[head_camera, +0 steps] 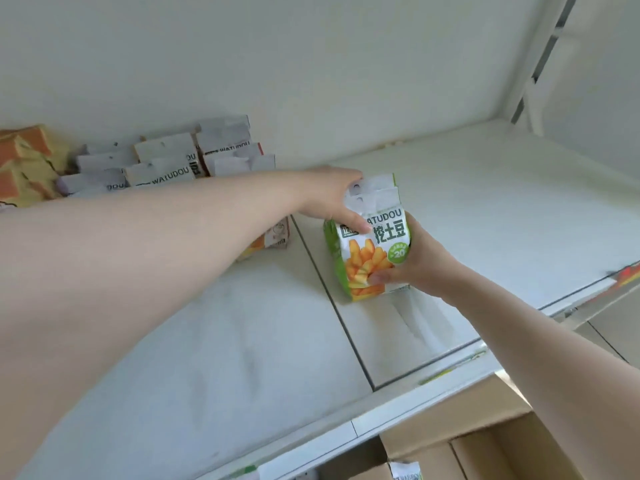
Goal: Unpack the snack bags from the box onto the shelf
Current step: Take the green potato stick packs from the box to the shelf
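Two green and white snack bags (pixel 372 237) with a picture of yellow fries stand upright, one behind the other, on the white shelf (pixel 485 209). My left hand (pixel 332 199) grips their tops, thumb across the front of the near bag. My right hand (pixel 415 261) holds the bags low on their right side, thumb on the front. An open cardboard box (pixel 485 441) sits below the shelf edge at the bottom right, and the top of another bag (pixel 405 471) shows inside it.
A cluster of several similar bags (pixel 166 161) stands at the back left of the shelf. Orange and yellow packs (pixel 24 164) sit at the far left. A small bag (pixel 273 237) peeks out behind my left forearm. The shelf's right upright (pixel 540 64) rises at the top right.
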The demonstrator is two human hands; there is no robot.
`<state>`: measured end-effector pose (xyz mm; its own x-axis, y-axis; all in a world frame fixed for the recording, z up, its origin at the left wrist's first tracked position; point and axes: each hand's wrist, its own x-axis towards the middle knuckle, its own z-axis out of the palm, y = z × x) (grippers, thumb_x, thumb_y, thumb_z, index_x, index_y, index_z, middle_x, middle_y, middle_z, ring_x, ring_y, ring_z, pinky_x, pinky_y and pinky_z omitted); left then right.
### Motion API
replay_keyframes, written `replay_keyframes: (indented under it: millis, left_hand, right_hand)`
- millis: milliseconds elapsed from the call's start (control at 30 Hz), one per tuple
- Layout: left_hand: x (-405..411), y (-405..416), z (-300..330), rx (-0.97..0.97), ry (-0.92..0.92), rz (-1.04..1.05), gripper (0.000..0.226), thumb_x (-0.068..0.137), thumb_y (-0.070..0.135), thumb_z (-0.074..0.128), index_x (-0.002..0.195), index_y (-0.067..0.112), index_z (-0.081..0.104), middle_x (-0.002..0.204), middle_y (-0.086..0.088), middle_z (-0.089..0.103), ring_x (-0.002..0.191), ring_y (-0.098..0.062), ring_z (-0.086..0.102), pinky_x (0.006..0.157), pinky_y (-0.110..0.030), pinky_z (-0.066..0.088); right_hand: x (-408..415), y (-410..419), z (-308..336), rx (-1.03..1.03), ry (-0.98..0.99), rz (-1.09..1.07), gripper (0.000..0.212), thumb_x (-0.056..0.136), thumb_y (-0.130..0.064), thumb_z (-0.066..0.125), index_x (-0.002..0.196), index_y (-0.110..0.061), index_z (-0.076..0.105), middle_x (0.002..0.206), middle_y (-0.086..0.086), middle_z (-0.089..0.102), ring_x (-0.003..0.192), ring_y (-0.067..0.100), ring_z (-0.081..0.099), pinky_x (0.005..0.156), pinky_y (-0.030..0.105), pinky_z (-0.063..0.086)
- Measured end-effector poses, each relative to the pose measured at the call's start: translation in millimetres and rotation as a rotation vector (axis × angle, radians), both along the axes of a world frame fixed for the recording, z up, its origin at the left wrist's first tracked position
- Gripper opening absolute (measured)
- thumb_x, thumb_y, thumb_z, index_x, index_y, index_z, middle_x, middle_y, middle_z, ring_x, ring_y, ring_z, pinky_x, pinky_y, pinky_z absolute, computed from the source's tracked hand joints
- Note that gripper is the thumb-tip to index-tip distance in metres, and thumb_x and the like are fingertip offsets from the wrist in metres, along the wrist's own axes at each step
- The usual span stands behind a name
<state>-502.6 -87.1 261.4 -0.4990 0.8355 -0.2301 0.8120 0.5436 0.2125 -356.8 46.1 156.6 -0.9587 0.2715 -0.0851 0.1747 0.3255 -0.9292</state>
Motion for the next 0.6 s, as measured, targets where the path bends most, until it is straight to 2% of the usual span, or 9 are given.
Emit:
replay_keyframes:
  millis: [133, 200, 333, 433, 600]
  left_hand:
    - [-40.5, 22.0, 9.8, -0.096, 0.121, -0.011, 0.062, 0.071, 0.063, 0.071, 0.108, 0.02, 0.045, 0.092, 0.01, 0.049, 0.079, -0.01, 0.047, 0.061, -0.026, 0.033]
    - [-63.6, 29.5, 10.7, -0.133, 0.174, -0.006, 0.056, 0.071, 0.062, 0.071, 0.1, 0.022, 0.044, 0.087, 0.01, 0.048, 0.073, -0.004, 0.044, 0.054, -0.023, 0.032]
    - [-104.0, 33.7, 13.4, -0.183, 0.22, 0.0, 0.054, 0.07, 0.064, 0.071, 0.091, 0.023, 0.042, 0.083, 0.011, 0.047, 0.07, -0.004, 0.042, 0.056, -0.027, 0.032]
    - [-128.7, 30.9, 16.3, -0.201, 0.267, 0.015, 0.063, 0.067, 0.067, 0.07, 0.1, 0.02, 0.043, 0.087, 0.009, 0.048, 0.073, -0.007, 0.045, 0.058, -0.028, 0.034]
    - [-164.8, 24.1, 17.0, -0.184, 0.294, 0.028, 0.072, 0.069, 0.064, 0.071, 0.118, 0.017, 0.045, 0.097, 0.006, 0.05, 0.089, -0.017, 0.05, 0.067, -0.031, 0.037]
  right_hand:
    - [-45.0, 15.5, -6.8, 0.002, 0.043, -0.011, 0.108, 0.053, -0.005, 0.093, 0.142, -0.032, 0.038, 0.109, -0.014, 0.069, 0.101, 0.007, 0.067, 0.093, 0.04, 0.055]
    - [-66.0, 19.5, -10.2, 0.001, 0.064, -0.007, 0.107, 0.057, -0.003, 0.092, 0.144, -0.03, 0.037, 0.107, -0.018, 0.067, 0.098, 0.0, 0.065, 0.089, 0.031, 0.055]
    - [-111.9, 20.3, -15.2, 0.018, 0.103, -0.006, 0.11, 0.055, -0.008, 0.094, 0.145, -0.03, 0.036, 0.113, -0.016, 0.066, 0.107, 0.006, 0.063, 0.097, 0.038, 0.052]
    - [-143.9, 16.9, -17.9, 0.028, 0.123, 0.003, 0.111, 0.056, -0.01, 0.094, 0.147, -0.03, 0.033, 0.117, -0.015, 0.065, 0.112, 0.01, 0.062, 0.1, 0.041, 0.05]
    - [-185.7, 12.9, -23.2, -0.029, 0.13, 0.012, 0.106, 0.061, -0.001, 0.089, 0.147, -0.026, 0.034, 0.12, -0.009, 0.064, 0.11, 0.011, 0.062, 0.096, 0.035, 0.051]
